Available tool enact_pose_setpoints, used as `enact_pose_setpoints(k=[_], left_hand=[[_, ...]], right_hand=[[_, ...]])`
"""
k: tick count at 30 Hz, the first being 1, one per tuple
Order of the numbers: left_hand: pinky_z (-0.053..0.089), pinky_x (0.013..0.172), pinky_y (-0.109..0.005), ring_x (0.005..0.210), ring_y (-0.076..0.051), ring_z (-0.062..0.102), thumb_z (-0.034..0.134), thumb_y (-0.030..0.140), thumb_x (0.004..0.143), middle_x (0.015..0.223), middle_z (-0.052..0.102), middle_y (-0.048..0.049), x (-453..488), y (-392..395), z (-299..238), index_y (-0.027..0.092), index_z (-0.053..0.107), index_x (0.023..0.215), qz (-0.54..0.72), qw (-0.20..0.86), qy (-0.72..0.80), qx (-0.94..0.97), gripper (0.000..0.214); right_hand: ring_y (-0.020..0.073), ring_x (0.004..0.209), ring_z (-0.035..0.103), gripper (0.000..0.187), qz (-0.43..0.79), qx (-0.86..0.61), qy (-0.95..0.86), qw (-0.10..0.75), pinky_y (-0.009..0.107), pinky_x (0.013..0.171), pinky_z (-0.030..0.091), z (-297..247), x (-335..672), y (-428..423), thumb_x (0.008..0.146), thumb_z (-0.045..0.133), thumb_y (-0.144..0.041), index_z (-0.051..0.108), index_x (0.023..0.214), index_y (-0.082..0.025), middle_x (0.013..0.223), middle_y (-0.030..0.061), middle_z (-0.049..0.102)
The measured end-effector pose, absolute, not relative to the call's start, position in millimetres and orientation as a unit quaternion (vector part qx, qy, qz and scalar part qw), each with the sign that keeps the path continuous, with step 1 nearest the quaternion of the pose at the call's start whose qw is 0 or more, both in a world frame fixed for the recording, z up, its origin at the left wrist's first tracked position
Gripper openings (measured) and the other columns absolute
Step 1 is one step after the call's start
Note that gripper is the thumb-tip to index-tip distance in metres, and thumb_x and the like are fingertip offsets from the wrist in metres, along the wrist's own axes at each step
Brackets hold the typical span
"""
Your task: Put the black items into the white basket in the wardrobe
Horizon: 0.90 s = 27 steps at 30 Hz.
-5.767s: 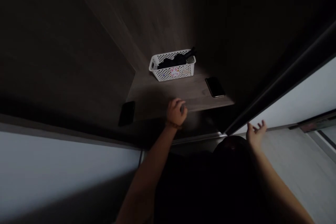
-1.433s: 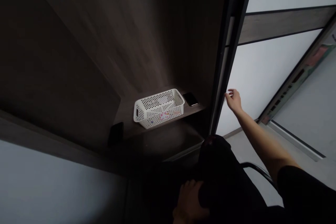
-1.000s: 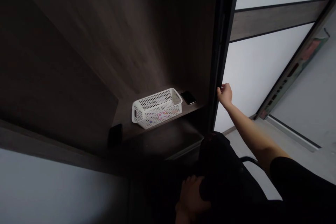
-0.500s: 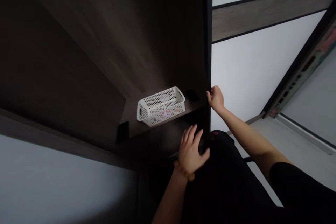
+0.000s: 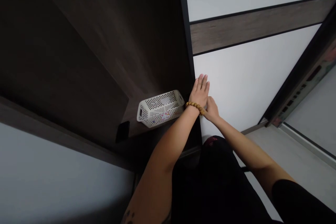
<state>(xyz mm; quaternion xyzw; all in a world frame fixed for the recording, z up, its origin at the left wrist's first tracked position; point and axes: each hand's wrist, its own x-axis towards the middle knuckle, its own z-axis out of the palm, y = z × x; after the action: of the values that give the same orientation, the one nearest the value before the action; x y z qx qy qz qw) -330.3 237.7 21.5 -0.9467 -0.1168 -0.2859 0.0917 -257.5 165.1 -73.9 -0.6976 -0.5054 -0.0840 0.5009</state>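
Note:
My left hand (image 5: 199, 91), with a wooden bead bracelet (image 5: 194, 106) on its wrist, lies flat with fingers together against a white sliding panel (image 5: 231, 84), right beside its dark frame edge (image 5: 189, 42). My right hand (image 5: 211, 109) sits just below it, touching my left wrist, its fingers partly hidden. Neither hand shows anything held. To the left of my hands, a white perforated plastic basket (image 5: 160, 109) stands on a dark wood shelf (image 5: 131, 119).
A dark wood cabinet interior fills the left side. A black phone-like object (image 5: 123, 131) sits at the shelf's left end. A wood-grain strip (image 5: 252, 28) crosses the white panels. A pale floor (image 5: 288, 161) lies at lower right.
My left hand has risen from below the shelf to the white panel, beside my right hand. The view has turned, shifting the dark frame edge left, and the phone behind the basket is out of sight.

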Motion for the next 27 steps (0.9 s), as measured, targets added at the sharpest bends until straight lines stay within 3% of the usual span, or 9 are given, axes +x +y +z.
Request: enact_pose_setpoints(k=[4, 7, 10, 12, 17, 22, 27], left_hand=[[0.011, 0.137, -0.064, 0.169, -0.031, 0.005, 0.044, 0.015, 0.095, 0.18, 0.025, -0.01, -349, 246, 18, 0.018, 0.033, 0.171, -0.257, 0.122, -0.119, -0.951, 0.077], [0.011, 0.136, -0.067, 0.169, -0.032, 0.005, 0.051, 0.012, 0.089, 0.181, 0.024, -0.009, -361, 245, 20, 0.023, 0.031, 0.172, -0.247, 0.146, -0.119, -0.951, 0.086], [0.01, 0.135, -0.07, 0.169, -0.033, 0.005, 0.05, 0.009, 0.087, 0.181, 0.024, -0.0073, -375, 244, 22, 0.025, 0.027, 0.173, -0.236, 0.161, -0.132, -0.949, 0.091], [0.011, 0.135, -0.069, 0.169, -0.033, 0.006, 0.049, 0.007, 0.086, 0.181, 0.024, -0.007, -387, 243, 23, 0.025, 0.028, 0.173, -0.231, 0.164, -0.145, -0.948, 0.091], [0.009, 0.134, -0.069, 0.169, -0.037, 0.005, 0.05, 0.009, 0.089, 0.181, 0.02, -0.0146, -402, 221, 27, 0.017, 0.029, 0.172, -0.241, 0.163, -0.201, -0.935, 0.087], [-0.001, 0.128, -0.08, 0.168, -0.043, -0.009, 0.062, 0.026, 0.093, 0.183, 0.009, -0.0116, -385, 179, 41, 0.025, 0.017, 0.175, -0.273, 0.172, -0.234, -0.917, 0.094], [0.0, 0.122, -0.088, 0.165, -0.046, -0.018, 0.067, 0.045, 0.096, 0.184, 0.007, -0.0103, -386, 179, 48, 0.028, 0.017, 0.175, -0.277, 0.185, -0.301, -0.894, 0.096]], right_hand=[[0.0363, 0.135, 0.05, 0.056, -0.193, -0.737, -0.435, 0.48, 0.056, 0.118, 0.041, -67, -209, 124, 0.083, 0.056, -0.032, 0.057, 0.137, -0.014, 0.14, 0.0243, 0.059], [0.0401, 0.155, 0.032, 0.078, -0.224, -0.773, -0.393, 0.445, 0.056, 0.126, 0.031, -50, -162, 99, 0.085, 0.061, -0.037, 0.047, 0.155, -0.006, 0.164, 0.0332, 0.036], [0.0427, 0.164, 0.014, 0.093, -0.215, -0.791, -0.39, 0.42, 0.057, 0.13, 0.019, -36, -131, 87, 0.085, 0.067, -0.04, 0.036, 0.166, -0.006, 0.175, 0.0348, 0.012], [0.0441, 0.166, 0.008, 0.101, -0.196, -0.805, -0.402, 0.39, 0.06, 0.13, 0.017, -33, -121, 85, 0.084, 0.069, -0.043, 0.028, 0.17, -0.008, 0.177, 0.0327, 0.005], [0.0486, 0.165, 0.007, 0.112, -0.184, -0.789, -0.452, 0.374, 0.071, 0.126, 0.023, -48, -127, 97, 0.083, 0.066, -0.058, 0.015, 0.173, -0.013, 0.18, 0.0255, 0.0], [0.0509, 0.165, 0.003, 0.114, -0.21, -0.766, -0.477, 0.377, 0.076, 0.124, 0.024, -60, -156, 97, 0.083, 0.061, -0.063, 0.013, 0.173, -0.012, 0.18, 0.0251, -0.006], [0.047, 0.165, 0.015, 0.105, -0.198, -0.731, -0.528, 0.384, 0.072, 0.126, 0.027, -57, -156, 65, 0.087, 0.056, -0.067, 0.023, 0.172, -0.014, 0.179, 0.0248, 0.009]])
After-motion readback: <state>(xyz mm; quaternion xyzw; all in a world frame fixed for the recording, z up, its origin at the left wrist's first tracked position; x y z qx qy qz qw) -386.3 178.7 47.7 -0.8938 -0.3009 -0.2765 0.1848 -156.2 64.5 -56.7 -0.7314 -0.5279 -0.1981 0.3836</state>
